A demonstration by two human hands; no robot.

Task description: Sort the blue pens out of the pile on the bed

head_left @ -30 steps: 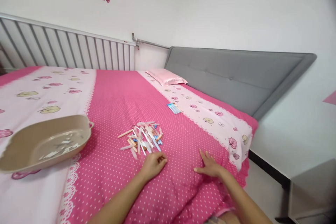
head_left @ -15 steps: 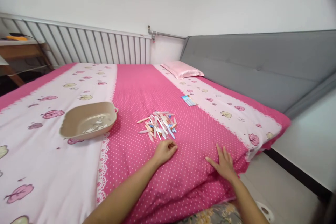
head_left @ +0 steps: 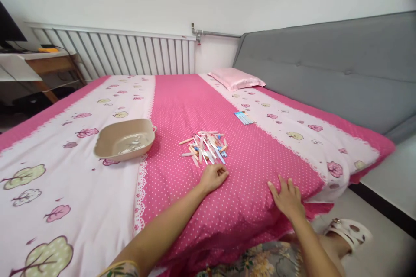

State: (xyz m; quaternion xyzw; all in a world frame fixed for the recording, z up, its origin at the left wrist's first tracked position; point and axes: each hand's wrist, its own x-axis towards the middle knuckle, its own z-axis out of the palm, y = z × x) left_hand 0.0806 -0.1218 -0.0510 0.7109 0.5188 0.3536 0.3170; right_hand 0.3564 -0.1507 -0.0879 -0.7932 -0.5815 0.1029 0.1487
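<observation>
My left hand point(head_left: 213, 177) rests on the pink dotted bedsheet point(head_left: 182, 108) with its fingers curled in, just in front of a loose pile of pens and small sticks point(head_left: 206, 147). Whether anything is inside the curled fingers is hidden. My right hand point(head_left: 287, 197) lies flat on the sheet near the bed's front edge, fingers spread, holding nothing. A beige plastic basin point(head_left: 125, 138) with some pale scraps in it sits to the left of the pile. A small bundle of blue pens point(head_left: 243, 117) lies farther back on the right.
A pink pillow point(head_left: 235, 78) lies at the head of the bed against the grey padded headboard point(head_left: 325, 69). A white slatted rail point(head_left: 130, 54) runs along the far side. A wooden desk point(head_left: 42, 62) stands at the far left. My sandalled foot point(head_left: 349, 230) shows on the floor at the lower right.
The camera has pulled back and turned left, so more of the bed and the desk show. Both hands have stayed in about the same place on the sheet.
</observation>
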